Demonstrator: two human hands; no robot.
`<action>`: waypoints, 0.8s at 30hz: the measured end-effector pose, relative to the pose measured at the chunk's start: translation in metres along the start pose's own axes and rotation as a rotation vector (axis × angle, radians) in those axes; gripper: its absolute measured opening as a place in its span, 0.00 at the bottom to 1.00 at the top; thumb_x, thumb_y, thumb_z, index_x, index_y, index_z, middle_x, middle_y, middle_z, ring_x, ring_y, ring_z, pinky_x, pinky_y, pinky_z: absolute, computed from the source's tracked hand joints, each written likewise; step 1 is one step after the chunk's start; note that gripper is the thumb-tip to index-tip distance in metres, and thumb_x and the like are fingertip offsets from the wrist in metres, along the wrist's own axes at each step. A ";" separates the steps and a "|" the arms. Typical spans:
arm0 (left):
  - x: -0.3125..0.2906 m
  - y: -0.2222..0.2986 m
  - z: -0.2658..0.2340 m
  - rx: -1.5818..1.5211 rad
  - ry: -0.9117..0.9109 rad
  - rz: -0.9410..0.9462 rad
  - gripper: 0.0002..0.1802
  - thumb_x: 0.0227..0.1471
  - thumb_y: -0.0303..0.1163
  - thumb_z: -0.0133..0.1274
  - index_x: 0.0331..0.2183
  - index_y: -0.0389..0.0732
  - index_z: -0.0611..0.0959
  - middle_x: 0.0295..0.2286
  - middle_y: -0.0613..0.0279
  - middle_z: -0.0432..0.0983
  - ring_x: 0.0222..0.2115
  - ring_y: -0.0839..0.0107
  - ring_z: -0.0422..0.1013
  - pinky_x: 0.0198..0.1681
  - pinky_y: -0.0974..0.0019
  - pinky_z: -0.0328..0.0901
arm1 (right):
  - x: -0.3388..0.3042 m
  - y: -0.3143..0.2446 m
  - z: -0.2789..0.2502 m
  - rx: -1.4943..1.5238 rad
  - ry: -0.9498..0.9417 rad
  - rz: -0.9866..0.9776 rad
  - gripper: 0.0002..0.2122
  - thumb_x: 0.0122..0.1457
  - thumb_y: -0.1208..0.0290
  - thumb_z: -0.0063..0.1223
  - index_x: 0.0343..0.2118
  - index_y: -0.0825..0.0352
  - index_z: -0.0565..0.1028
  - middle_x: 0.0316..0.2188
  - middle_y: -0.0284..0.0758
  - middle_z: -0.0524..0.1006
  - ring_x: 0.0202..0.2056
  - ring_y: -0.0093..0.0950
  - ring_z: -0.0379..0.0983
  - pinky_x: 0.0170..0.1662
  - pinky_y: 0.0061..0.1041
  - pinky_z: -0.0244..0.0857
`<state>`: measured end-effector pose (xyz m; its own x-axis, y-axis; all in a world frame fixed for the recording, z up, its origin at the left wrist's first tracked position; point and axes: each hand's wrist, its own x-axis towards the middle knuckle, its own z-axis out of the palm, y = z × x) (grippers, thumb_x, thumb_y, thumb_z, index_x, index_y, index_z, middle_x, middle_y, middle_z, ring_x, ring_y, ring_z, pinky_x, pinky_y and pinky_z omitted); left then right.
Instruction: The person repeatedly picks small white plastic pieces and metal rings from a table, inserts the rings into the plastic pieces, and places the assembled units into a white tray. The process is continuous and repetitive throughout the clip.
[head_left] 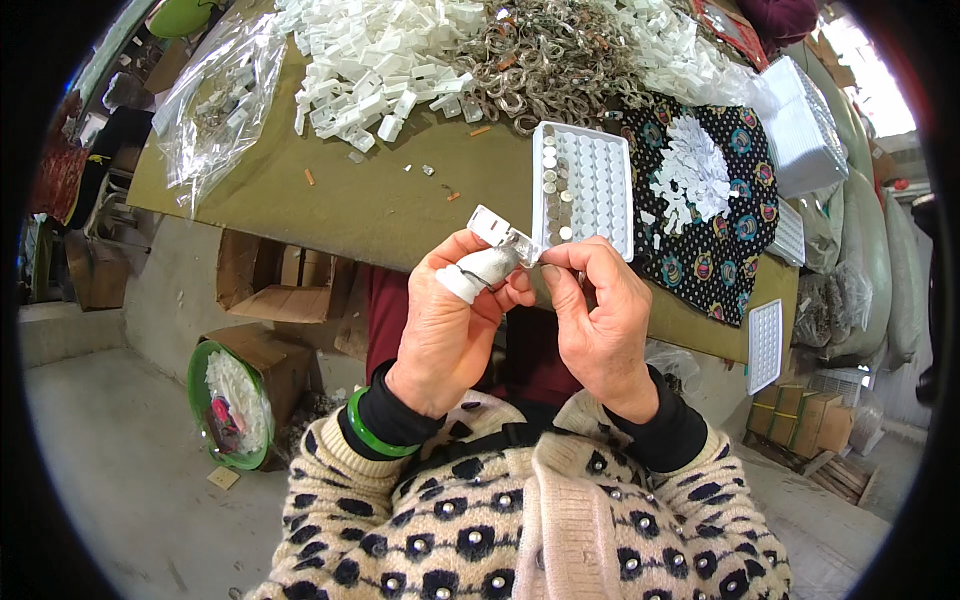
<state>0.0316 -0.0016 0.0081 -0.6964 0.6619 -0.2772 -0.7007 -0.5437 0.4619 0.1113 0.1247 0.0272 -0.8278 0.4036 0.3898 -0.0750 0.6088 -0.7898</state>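
My left hand is closed on a small white plastic casing, held up over the table's near edge. A white wrapping with a dark band covers one of its digits. Close beside it, my right hand pinches at a small shiny piece by the casing's lower end; what exactly its fingertips grip is too small to make out. Just beyond the hands lies a white moulded tray, with several round silver discs in the cups along its left side.
Heaped white casings and a tangle of brownish coiled strips cover the far table. White flat pieces lie on a black patterned cloth. Stacked white trays stand at right. A clear bag lies left; a green basket stands below.
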 end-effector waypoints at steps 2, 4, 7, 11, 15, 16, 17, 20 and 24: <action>0.000 0.000 -0.001 0.052 0.007 0.046 0.10 0.52 0.22 0.56 0.39 0.34 0.78 0.30 0.61 0.77 0.29 0.73 0.73 0.35 0.67 0.70 | 0.001 0.000 -0.001 -0.029 -0.021 -0.025 0.03 0.58 0.83 0.52 0.34 0.70 0.73 0.24 0.35 0.71 0.22 0.27 0.69 0.25 0.25 0.63; 0.002 -0.001 -0.001 0.161 0.024 0.138 0.11 0.51 0.20 0.56 0.39 0.34 0.78 0.30 0.62 0.76 0.29 0.74 0.73 0.36 0.69 0.70 | 0.001 -0.003 -0.003 0.072 -0.077 0.103 0.02 0.59 0.82 0.52 0.34 0.70 0.72 0.22 0.33 0.71 0.20 0.22 0.68 0.24 0.23 0.61; 0.000 -0.015 0.002 0.687 0.039 0.633 0.14 0.47 0.16 0.59 0.38 0.33 0.76 0.32 0.66 0.73 0.33 0.79 0.70 0.39 0.74 0.66 | -0.004 -0.013 -0.008 0.413 -0.174 0.461 0.02 0.62 0.79 0.50 0.35 0.71 0.72 0.21 0.29 0.71 0.20 0.16 0.65 0.24 0.19 0.60; 0.000 -0.016 0.001 0.661 0.014 0.649 0.15 0.49 0.17 0.59 0.40 0.33 0.75 0.32 0.66 0.74 0.32 0.79 0.71 0.37 0.75 0.67 | -0.008 -0.019 -0.012 0.625 -0.175 0.567 0.04 0.64 0.78 0.48 0.35 0.72 0.72 0.21 0.28 0.71 0.21 0.15 0.65 0.26 0.16 0.62; 0.000 -0.010 0.000 0.294 0.021 0.350 0.14 0.51 0.19 0.56 0.41 0.33 0.75 0.34 0.59 0.78 0.31 0.73 0.75 0.36 0.69 0.72 | -0.006 -0.012 -0.006 0.377 -0.163 0.390 0.02 0.63 0.80 0.47 0.35 0.72 0.72 0.23 0.28 0.71 0.22 0.15 0.66 0.26 0.15 0.62; 0.000 -0.009 0.001 0.296 0.024 0.324 0.12 0.52 0.21 0.55 0.41 0.33 0.75 0.34 0.58 0.78 0.30 0.70 0.75 0.36 0.67 0.71 | -0.005 -0.009 -0.004 0.368 -0.121 0.331 0.01 0.61 0.81 0.49 0.33 0.72 0.72 0.23 0.29 0.72 0.21 0.15 0.65 0.25 0.16 0.61; 0.000 -0.010 0.001 0.308 0.026 0.339 0.13 0.52 0.21 0.56 0.41 0.33 0.75 0.34 0.58 0.78 0.31 0.71 0.75 0.37 0.67 0.71 | -0.004 -0.007 -0.001 0.358 -0.078 0.272 0.00 0.59 0.81 0.51 0.32 0.71 0.72 0.22 0.30 0.72 0.20 0.16 0.65 0.24 0.17 0.60; 0.001 -0.013 0.001 0.349 0.035 0.396 0.14 0.51 0.20 0.57 0.41 0.33 0.75 0.34 0.59 0.78 0.31 0.72 0.75 0.37 0.68 0.71 | -0.003 -0.004 -0.001 0.241 -0.026 0.160 0.02 0.56 0.82 0.52 0.30 0.70 0.71 0.22 0.32 0.72 0.20 0.19 0.66 0.23 0.19 0.60; -0.001 -0.019 -0.001 0.504 0.059 0.536 0.17 0.48 0.17 0.59 0.42 0.34 0.75 0.35 0.62 0.76 0.33 0.76 0.73 0.40 0.72 0.69 | -0.005 -0.008 0.002 0.059 -0.004 0.103 0.03 0.56 0.83 0.52 0.31 0.69 0.70 0.22 0.34 0.71 0.20 0.23 0.68 0.24 0.24 0.62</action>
<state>0.0461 0.0078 -0.0009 -0.9403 0.3356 0.0570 -0.1155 -0.4720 0.8740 0.1152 0.1167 0.0304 -0.8351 0.4590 0.3032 -0.0221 0.5227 -0.8522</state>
